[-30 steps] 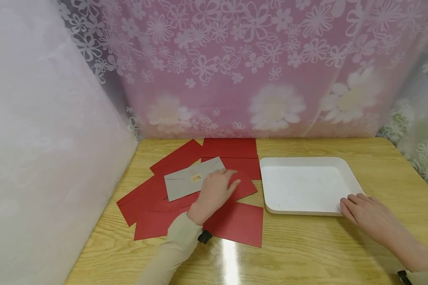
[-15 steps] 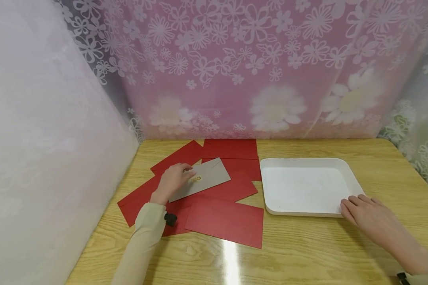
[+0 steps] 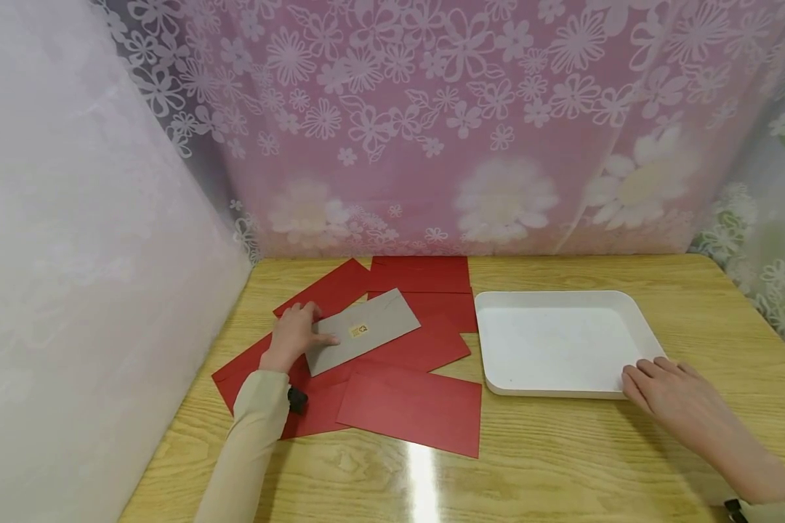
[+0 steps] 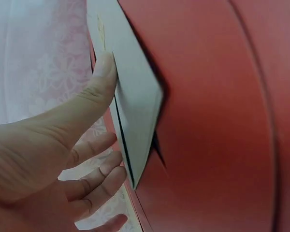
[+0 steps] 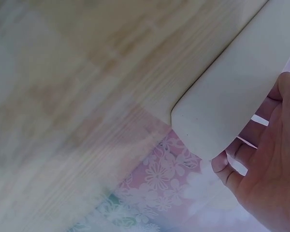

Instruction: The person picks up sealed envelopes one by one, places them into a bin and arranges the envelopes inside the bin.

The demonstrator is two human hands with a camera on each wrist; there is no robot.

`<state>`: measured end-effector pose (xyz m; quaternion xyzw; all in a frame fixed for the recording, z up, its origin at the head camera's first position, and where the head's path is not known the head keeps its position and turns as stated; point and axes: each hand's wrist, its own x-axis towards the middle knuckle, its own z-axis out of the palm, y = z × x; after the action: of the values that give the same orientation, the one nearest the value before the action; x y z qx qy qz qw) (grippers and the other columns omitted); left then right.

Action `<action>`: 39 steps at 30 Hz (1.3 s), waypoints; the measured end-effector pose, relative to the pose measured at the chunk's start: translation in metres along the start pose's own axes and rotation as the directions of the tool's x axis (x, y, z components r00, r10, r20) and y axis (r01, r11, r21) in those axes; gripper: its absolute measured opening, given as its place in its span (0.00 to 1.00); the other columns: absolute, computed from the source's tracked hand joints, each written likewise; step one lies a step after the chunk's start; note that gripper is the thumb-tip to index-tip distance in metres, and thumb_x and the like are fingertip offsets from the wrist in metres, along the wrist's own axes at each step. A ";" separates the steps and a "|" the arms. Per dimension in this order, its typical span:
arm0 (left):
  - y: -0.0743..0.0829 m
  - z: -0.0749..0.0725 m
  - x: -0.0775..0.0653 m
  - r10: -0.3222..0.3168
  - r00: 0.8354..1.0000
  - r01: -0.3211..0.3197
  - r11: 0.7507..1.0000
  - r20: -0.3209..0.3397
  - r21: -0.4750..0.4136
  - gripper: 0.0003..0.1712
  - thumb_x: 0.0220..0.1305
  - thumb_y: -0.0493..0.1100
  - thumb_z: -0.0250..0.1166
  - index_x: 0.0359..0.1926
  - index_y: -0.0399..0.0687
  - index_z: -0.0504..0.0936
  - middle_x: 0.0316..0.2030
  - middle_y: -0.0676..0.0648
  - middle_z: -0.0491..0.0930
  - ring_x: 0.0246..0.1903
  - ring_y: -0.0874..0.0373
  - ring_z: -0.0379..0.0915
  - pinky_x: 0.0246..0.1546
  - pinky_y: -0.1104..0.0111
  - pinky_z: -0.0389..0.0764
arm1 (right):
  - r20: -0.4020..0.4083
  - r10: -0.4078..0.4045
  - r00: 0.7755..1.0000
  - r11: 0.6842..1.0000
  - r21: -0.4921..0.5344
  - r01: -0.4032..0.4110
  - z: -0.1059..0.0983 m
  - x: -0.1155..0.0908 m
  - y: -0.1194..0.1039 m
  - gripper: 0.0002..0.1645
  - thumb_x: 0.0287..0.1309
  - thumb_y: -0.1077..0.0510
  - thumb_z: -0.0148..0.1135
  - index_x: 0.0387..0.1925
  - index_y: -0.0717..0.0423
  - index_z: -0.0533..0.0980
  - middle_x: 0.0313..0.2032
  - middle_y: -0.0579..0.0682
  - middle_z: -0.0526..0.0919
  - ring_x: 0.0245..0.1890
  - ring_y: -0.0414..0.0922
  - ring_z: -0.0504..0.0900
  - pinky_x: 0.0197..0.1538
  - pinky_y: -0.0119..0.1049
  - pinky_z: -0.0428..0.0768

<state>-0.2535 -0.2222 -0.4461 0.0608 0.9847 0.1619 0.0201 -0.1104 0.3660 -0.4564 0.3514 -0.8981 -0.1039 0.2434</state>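
Note:
A pale grey envelope (image 3: 376,327) with a small gold print lies slanted on top of several red envelopes (image 3: 413,410). My left hand (image 3: 291,335) pinches its left end. In the left wrist view the thumb (image 4: 105,65) lies on the upper face of the grey envelope (image 4: 139,96), while the other fingers are at its edge. My right hand (image 3: 677,392) grips the front right corner of a shallow white tray (image 3: 556,394); its fingertips curl over the rim. Seen from the right wrist, the fingers hold the tray wall (image 5: 222,92).
The wooden table (image 3: 536,465) carries everything, with a shiny light reflection near its front. A pink flowered curtain (image 3: 392,131) closes off the back, and a whitish sheet (image 3: 98,240) hangs along the left. The red envelopes overlap left of the tray.
My left hand has moved left from over the right part of the grey envelope to its left end and taken hold there. The right hand and the tray have stayed put.

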 end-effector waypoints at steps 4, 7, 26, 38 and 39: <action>-0.002 -0.001 0.002 0.004 1.000 -0.004 1.000 0.011 -0.014 0.38 0.49 0.57 0.81 0.50 0.35 0.77 0.43 0.37 0.78 0.46 0.41 0.73 0.51 0.43 0.74 | -0.004 -0.002 1.000 1.000 -0.006 0.002 0.000 0.000 0.000 0.40 0.79 0.53 0.06 0.33 0.57 0.70 0.28 0.49 0.70 0.27 0.52 0.71 0.22 0.41 0.61; -0.003 -0.002 0.002 0.012 1.000 -0.011 0.999 0.012 -0.037 0.35 0.49 0.57 0.82 0.45 0.35 0.77 0.40 0.38 0.77 0.42 0.43 0.72 0.48 0.48 0.75 | -0.005 0.005 1.000 1.000 -0.004 -0.005 0.000 0.000 -0.001 0.40 0.80 0.52 0.06 0.33 0.57 0.71 0.28 0.49 0.71 0.28 0.52 0.72 0.22 0.43 0.63; 0.024 -0.029 -0.002 0.160 0.935 -0.232 0.951 -0.315 -0.205 0.11 0.78 0.41 0.54 0.53 0.38 0.75 0.46 0.38 0.81 0.43 0.44 0.78 0.47 0.52 0.78 | 0.026 0.060 0.998 0.997 0.039 -0.061 0.002 -0.002 -0.001 0.44 0.79 0.46 0.05 0.33 0.54 0.72 0.28 0.46 0.71 0.28 0.50 0.71 0.24 0.41 0.62; 0.088 -0.033 0.007 0.285 0.857 -0.404 0.890 -0.430 -0.214 0.10 0.78 0.40 0.55 0.50 0.38 0.76 0.44 0.40 0.79 0.42 0.47 0.75 0.47 0.54 0.78 | 0.013 0.140 0.990 0.986 0.087 -0.141 -0.003 0.001 -0.005 0.37 0.81 0.42 0.15 0.27 0.50 0.68 0.24 0.41 0.63 0.24 0.45 0.63 0.25 0.35 0.56; 0.095 -0.033 0.009 0.293 0.854 -0.412 0.885 -0.429 -0.215 0.10 0.78 0.40 0.54 0.51 0.38 0.76 0.45 0.41 0.79 0.42 0.47 0.75 0.48 0.55 0.78 | 0.007 0.145 0.989 0.985 0.090 -0.145 -0.003 0.002 -0.004 0.37 0.82 0.42 0.16 0.27 0.50 0.68 0.24 0.41 0.63 0.24 0.45 0.63 0.25 0.35 0.56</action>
<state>-0.2532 -0.1419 -0.3847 0.2056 0.9045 0.3187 -0.1949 -0.1074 0.3616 -0.4550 0.2956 -0.9251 -0.0451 0.2341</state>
